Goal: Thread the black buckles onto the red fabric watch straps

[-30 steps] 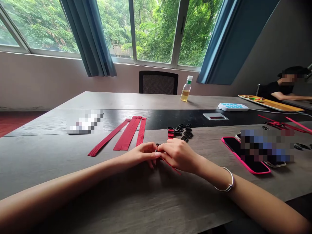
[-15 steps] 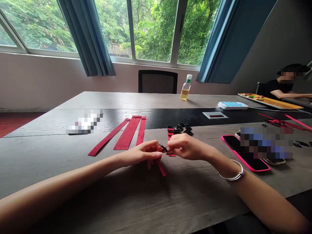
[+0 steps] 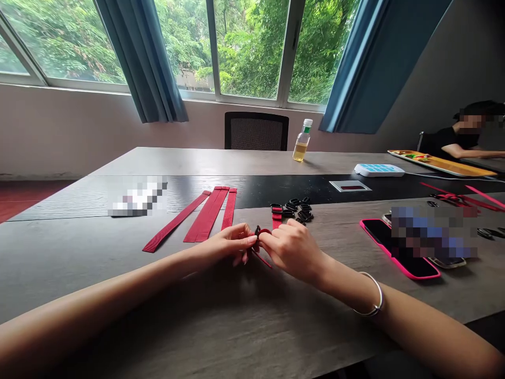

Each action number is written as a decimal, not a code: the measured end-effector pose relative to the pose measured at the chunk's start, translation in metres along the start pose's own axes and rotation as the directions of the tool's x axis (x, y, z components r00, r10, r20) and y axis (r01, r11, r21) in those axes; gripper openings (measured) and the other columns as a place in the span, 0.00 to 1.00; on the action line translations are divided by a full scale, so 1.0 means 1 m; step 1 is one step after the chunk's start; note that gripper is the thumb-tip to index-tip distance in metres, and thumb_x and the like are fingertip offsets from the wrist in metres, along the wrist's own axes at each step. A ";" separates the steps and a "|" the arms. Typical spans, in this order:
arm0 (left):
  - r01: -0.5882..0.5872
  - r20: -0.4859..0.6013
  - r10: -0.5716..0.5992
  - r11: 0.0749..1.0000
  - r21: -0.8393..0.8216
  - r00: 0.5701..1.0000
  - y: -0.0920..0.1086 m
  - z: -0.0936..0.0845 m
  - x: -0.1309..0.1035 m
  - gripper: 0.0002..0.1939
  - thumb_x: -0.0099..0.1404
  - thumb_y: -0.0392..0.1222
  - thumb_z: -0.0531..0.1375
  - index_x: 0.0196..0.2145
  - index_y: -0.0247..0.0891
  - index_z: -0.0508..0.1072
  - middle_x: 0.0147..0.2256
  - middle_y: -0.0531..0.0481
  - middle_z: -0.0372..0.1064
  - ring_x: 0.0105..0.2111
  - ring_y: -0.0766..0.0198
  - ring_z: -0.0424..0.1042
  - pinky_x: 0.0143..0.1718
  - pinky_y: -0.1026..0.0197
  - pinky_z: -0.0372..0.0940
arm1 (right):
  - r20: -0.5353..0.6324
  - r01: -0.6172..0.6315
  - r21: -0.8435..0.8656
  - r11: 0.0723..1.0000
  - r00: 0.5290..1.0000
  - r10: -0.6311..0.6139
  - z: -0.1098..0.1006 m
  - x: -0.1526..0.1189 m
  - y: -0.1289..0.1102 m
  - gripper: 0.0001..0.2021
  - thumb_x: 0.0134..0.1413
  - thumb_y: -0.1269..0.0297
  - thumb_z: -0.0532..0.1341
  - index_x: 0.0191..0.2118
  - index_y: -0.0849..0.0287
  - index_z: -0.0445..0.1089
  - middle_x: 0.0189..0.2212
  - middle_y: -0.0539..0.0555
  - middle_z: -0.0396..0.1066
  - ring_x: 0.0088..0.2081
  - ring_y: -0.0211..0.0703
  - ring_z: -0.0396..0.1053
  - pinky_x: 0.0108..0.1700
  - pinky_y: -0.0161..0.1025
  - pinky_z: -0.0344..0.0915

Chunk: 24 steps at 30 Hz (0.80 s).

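Near the middle of the grey table, my left hand (image 3: 235, 241) pinches a small black buckle (image 3: 257, 232) threaded with a red strap (image 3: 264, 260). My right hand (image 3: 292, 246) is closed on the strap just right of the buckle, where the strap makes a small loop. One strap end hangs below the fingers. Beyond my right hand lies another red strap with a black buckle (image 3: 276, 210), beside a pile of black buckles (image 3: 303, 212). Flat red straps (image 3: 208, 216) lie beyond my left hand.
Phones, one in a pink case (image 3: 398, 250), lie on the right of the table (image 3: 315, 337). A bottle (image 3: 301, 142), a white power strip (image 3: 379, 170) and a yellow tray (image 3: 445, 163) stand farther back. A person (image 3: 461, 139) sits at the far right.
The held buckle has turned more upright, and the strap now loops above it. My right hand has rotated and its wrist has moved lower. The hanging strap end has shifted.
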<state>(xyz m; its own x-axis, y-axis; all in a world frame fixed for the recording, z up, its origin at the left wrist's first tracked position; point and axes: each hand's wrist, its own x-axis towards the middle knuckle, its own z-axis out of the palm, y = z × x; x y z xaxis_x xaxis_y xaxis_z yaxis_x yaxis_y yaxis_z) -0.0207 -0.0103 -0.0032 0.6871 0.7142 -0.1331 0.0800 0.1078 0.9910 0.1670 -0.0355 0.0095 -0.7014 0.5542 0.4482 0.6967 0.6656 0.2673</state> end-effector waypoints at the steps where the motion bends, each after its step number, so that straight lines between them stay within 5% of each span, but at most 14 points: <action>1: 0.001 0.005 -0.001 0.999 -0.034 1.000 0.000 0.000 0.000 0.18 0.57 0.54 0.60 0.28 0.37 0.61 0.22 0.56 0.65 0.20 0.72 0.62 0.22 0.68 0.55 | -0.006 -0.009 -0.017 1.000 1.000 0.009 -0.001 0.000 0.000 0.09 0.53 0.72 0.54 0.25 0.60 0.67 0.16 0.50 0.68 0.20 0.37 0.62 0.30 0.38 0.47; 10: 0.020 -0.049 -0.024 0.996 -0.090 0.998 -0.001 0.002 0.000 0.18 0.54 0.52 0.64 0.25 0.35 0.62 0.21 0.55 0.66 0.22 0.70 0.66 0.25 0.67 0.58 | -0.021 -0.019 0.080 0.997 1.000 0.021 0.009 -0.003 -0.008 0.07 0.55 0.72 0.53 0.28 0.61 0.66 0.18 0.52 0.67 0.20 0.39 0.64 0.24 0.36 0.47; 19: 0.087 0.177 -0.085 0.996 -0.001 0.981 0.006 -0.003 0.000 0.14 0.57 0.48 0.62 0.27 0.36 0.64 0.23 0.55 0.66 0.22 0.69 0.67 0.25 0.66 0.60 | 0.071 0.079 0.541 0.837 0.988 -0.139 -0.009 0.000 0.020 0.10 0.55 0.72 0.53 0.23 0.61 0.62 0.17 0.49 0.63 0.20 0.33 0.56 0.24 0.32 0.50; 24: 0.138 0.285 -0.101 0.984 -0.111 0.953 0.005 -0.005 0.000 0.14 0.58 0.47 0.61 0.26 0.36 0.62 0.26 0.52 0.70 0.21 0.69 0.69 0.23 0.66 0.63 | 0.098 0.078 0.609 0.789 0.980 -0.172 -0.022 -0.001 0.049 0.13 0.57 0.69 0.52 0.22 0.61 0.62 0.17 0.48 0.61 0.21 0.32 0.55 0.24 0.30 0.49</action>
<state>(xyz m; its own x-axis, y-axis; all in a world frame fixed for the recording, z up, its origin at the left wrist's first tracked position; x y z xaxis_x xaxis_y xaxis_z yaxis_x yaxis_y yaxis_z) -0.0241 -0.0063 0.0016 0.8525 0.4730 -0.2225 0.0934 0.2809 0.9552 0.2051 -0.0147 0.0413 -0.8220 0.4778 0.3100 0.4041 0.8728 -0.2737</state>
